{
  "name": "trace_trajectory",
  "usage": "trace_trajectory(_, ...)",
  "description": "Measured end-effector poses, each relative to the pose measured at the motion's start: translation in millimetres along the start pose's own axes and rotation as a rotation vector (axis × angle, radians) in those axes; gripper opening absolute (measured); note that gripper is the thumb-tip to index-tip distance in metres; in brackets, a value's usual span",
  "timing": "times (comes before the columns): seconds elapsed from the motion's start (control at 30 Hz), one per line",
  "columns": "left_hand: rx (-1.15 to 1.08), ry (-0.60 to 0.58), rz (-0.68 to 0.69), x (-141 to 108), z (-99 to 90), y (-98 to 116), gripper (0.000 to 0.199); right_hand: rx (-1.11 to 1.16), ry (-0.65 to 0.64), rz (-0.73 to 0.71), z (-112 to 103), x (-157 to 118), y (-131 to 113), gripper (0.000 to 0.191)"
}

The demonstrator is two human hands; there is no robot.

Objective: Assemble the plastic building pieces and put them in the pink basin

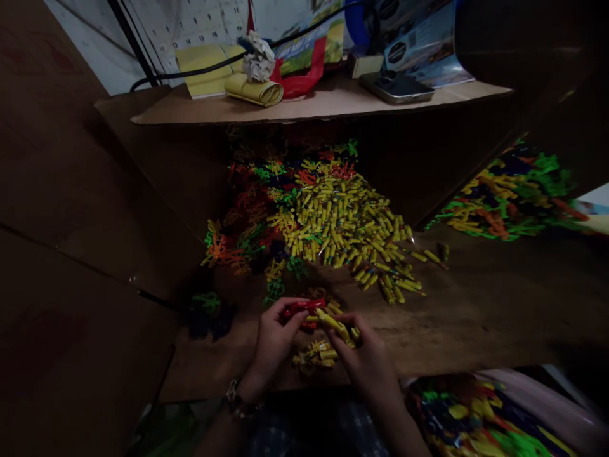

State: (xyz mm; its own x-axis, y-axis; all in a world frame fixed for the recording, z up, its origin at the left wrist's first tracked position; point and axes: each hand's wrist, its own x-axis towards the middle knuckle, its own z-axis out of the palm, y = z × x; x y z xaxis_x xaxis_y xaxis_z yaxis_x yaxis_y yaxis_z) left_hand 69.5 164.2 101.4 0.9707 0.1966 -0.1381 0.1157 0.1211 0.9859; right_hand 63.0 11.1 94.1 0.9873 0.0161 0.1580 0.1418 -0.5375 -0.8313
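Low in the head view, just below the middle of the frame, the left hand and the right hand work close together above the wooden table. The left grip is clamped on a shiny red piece, which sticks out from between thumb and fingers toward the right hand. The right grip is closed on a yellow piece, lying slantwise between the fingertips with its upper left end beside the red one; whether the two touch is hard to tell. Directly beneath the hands, at lower centre, a small cluster of yellow parts lies on the wood. Above them, across the centre of the frame, spreads a large heap of yellow tubes, with tangled multicoloured pieces along its left side. A green and dark clump sits at centre left, and another multicoloured heap at the right edge, past a cardboard wall. At lower right is an open bag of colourful pieces. Across the top, a cardboard shelf carries a rolled yellow packet, crumpled paper, a red strap and a dark, flat device.
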Motion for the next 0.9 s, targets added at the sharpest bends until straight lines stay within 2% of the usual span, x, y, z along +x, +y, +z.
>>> trace_trajectory(0.07,0.035,0.018,0.010,-3,2.1,0,0.021,-0.080,0.015,-0.108,0,-4,-1,0.013)
trace_trajectory(0.2,0.046,0.052,0.007,-5,5.4,-3,0.021,-0.320,0.148,-0.376,1,-8,-3,0.017)
trace_trajectory(0.3,0.030,0.028,-0.018,-4,4.5,-4,0.021,-0.452,0.121,-0.538,1,-7,-2,0.018)
trace_trajectory(0.4,0.005,0.005,-0.076,-1,-1.2,-5,0.024,-0.491,0.080,-0.616,2,-4,3,0.019)
trace_trajectory(0.47,-0.046,-0.031,-0.148,2,-7.2,-8,0.028,-0.404,0.067,-0.599,2,-1,9,0.019)
trace_trajectory(0.57,-0.108,-0.149,-0.274,8,-16.5,-14,0.037,-0.205,-0.010,-0.484,3,4,25,0.014)
trace_trajectory(0.63,0.009,-0.184,-0.209,13,-22.2,-19,0.039,-0.141,-0.062,-0.439,2,8,37,0.012)
trace_trajectory(0.7,0.317,-0.076,0.004,21,-27.9,-23,0.036,-0.139,-0.030,-0.412,0,11,47,0.012)
trace_trajectory(0.77,0.692,0.120,0.170,29,-34.2,-28,0.031,-0.132,0.080,-0.361,-2,13,53,0.015)
trace_trajectory(0.83,0.958,0.227,0.189,39,-40.0,-32,0.030,-0.098,0.137,-0.290,-4,14,54,0.017)
trace_trajectory(0.9,0.987,0.221,0.141,48,-43.8,-37,0.033,-0.019,0.092,-0.205,-3,13,50,0.021)
